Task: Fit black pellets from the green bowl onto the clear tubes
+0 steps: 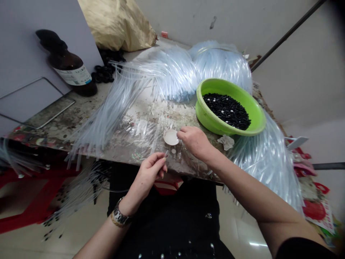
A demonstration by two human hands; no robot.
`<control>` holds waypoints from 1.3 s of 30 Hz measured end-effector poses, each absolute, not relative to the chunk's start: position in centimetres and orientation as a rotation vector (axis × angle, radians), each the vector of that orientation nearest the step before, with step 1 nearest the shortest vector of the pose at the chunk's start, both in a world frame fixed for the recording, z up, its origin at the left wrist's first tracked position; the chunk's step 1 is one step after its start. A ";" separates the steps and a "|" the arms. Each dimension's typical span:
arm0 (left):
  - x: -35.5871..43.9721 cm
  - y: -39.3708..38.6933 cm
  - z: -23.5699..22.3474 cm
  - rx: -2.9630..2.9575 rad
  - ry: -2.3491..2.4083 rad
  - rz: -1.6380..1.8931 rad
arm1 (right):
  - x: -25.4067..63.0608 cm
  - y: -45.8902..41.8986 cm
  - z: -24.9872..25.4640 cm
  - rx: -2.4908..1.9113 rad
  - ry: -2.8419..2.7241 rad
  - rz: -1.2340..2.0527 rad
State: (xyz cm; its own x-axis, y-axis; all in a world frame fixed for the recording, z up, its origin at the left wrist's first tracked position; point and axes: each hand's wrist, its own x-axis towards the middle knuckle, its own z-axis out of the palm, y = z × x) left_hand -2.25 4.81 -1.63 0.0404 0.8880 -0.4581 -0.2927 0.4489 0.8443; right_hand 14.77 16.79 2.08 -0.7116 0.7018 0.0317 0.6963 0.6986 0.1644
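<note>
My left hand (153,167), with a watch on its wrist, is closed in a pinch at the table's front edge. A clear plastic tube (166,153) pokes up from between its thumb and finger. My right hand (195,141) is at the right rim of a small white dish (170,137), its fingertips pressed together. Whatever those fingertips hold is hidden. The dish holds something whitish. Right of it stands a green basin (212,120) filled with small black pieces (228,108) and a few white bits.
Bundles of clear tubes lie on the left (107,104), at the back (175,72) and at the right (266,162). A brown bottle (71,68) and a wire frame (58,114) stand left. Crumpled tissue (226,142) lies below the basin. A red stool (40,201) stands lower left.
</note>
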 end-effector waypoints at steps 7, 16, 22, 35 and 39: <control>-2.4 4.8 -1.8 0.655 1.188 1.011 | 13.8 16.6 2.2 1.140 2.833 0.195; -2.5 4.8 -1.7 0.641 1.195 1.034 | 14.1 16.5 1.5 1.387 2.971 -0.265; -2.5 4.9 -1.6 0.637 1.201 1.050 | 15.1 16.0 2.1 1.527 3.187 -0.638; -2.4 4.9 -1.6 0.663 1.222 1.063 | 15.0 14.2 2.4 1.523 3.145 -0.301; -2.3 4.9 -1.3 0.686 1.238 1.068 | 15.4 12.8 3.7 1.540 3.287 -0.820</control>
